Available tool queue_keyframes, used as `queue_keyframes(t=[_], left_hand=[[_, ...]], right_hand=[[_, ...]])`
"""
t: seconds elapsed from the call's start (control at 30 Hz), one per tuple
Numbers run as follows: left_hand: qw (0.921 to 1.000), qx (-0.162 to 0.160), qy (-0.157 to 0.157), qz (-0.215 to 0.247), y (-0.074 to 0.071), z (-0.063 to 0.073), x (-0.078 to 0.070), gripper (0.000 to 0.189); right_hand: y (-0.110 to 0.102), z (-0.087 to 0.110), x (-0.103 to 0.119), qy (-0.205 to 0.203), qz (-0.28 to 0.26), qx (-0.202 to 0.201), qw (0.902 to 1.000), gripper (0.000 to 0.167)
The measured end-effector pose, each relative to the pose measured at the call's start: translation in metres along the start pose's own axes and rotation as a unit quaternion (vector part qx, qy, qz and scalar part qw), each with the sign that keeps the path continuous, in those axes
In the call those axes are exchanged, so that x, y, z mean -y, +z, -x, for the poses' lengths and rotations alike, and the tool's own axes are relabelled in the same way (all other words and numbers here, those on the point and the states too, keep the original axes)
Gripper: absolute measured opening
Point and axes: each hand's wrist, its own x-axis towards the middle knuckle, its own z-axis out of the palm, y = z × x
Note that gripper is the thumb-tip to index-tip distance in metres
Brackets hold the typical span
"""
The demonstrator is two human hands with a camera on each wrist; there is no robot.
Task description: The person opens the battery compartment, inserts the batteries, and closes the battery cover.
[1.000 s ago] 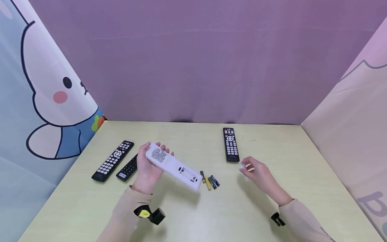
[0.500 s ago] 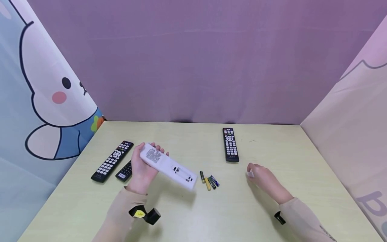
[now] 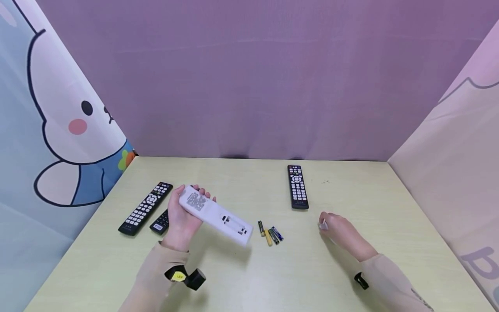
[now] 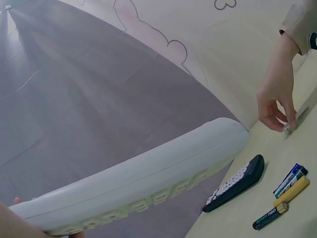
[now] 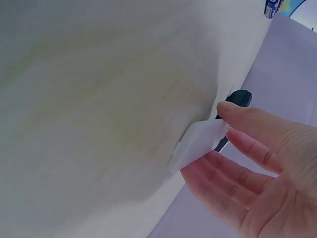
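White remote (image 3: 216, 214) (likely light, slick) gripped at far-left end by left hand (image 3: 184, 220); cover (image 5: 200, 141), probably stiff, thin, pinched in right hand (image 3: 341, 233), edges best held.

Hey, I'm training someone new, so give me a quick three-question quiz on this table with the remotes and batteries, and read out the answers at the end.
1. True or false: the left hand holds the white remote with its buttons facing up.

2. What is the right hand pinching?
A) a yellow battery
B) a thin white piece
C) a black remote

3. Fill in the number: ____ batteries lie loose on the table.

Key:
1. False; the open battery compartment faces up.
2. B
3. Four
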Motion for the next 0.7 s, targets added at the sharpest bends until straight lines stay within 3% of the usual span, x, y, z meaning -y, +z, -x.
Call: queue_keyframes(t=[0.3, 0.47, 0.7], left_hand=[[1.0000, 0.003, -0.004, 0.004, 0.000, 0.000, 0.000, 0.027], [1.0000, 0.004, -0.004, 0.002, 0.000, 0.000, 0.000, 0.027], [1.0000, 0.006, -0.005, 0.002, -0.002, 0.000, 0.001, 0.026]], right_hand=[[-0.003, -0.004, 0.003, 0.036, 0.006, 0.052, 0.9979, 0.023], [-0.006, -0.008, 0.017, 0.013, 0.016, 0.065, 0.9977, 0.027], [-0.003, -0.020, 0.039, 0.004, -0.079, 0.052, 0.9955, 0.026]])
